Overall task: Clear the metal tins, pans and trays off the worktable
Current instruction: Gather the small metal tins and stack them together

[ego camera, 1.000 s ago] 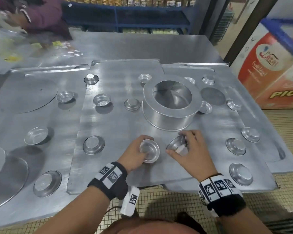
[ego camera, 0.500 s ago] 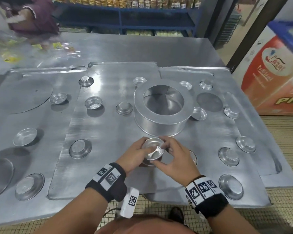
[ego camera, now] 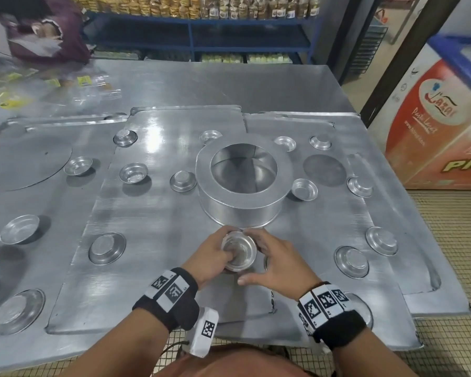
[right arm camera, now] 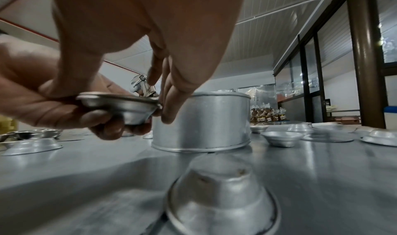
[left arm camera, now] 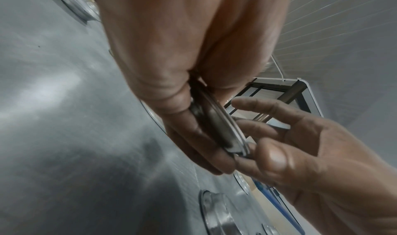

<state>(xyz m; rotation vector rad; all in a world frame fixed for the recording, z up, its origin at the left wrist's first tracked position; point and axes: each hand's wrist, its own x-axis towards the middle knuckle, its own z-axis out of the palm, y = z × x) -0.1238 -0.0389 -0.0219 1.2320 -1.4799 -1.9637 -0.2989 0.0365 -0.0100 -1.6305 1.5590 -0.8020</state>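
My left hand (ego camera: 225, 257) grips a small stack of nested round metal tins (ego camera: 239, 253), thumb inside the rim and fingers under the base (right arm camera: 101, 119). The stack hangs just above the tray, in front of the large ring-topped round pan (ego camera: 244, 183). Two rims show edge-on in the tin stack (left arm camera: 221, 128). My right hand (ego camera: 264, 257) is cupped loosely around the stack's right side, its fingers (left arm camera: 257, 124) fairly straight and touching the rim. Several single small tins lie scattered on the flat metal trays (ego camera: 152, 240), some upside down. One upturned tin (right arm camera: 221, 196) sits right under my right wrist.
Flat round metal discs lie at the right (ego camera: 324, 170) and far left (ego camera: 25, 159). Another person (ego camera: 38, 31) works with plastic bags at the table's back left. Blue shelves (ego camera: 196, 36) stand behind; printed cartons (ego camera: 441, 131) stand at the right. The table's front edge is at my waist.
A second ago each hand held its own tin, a little apart. The right hand brought its tin over into the left hand's tin, and its fingers have since loosened.
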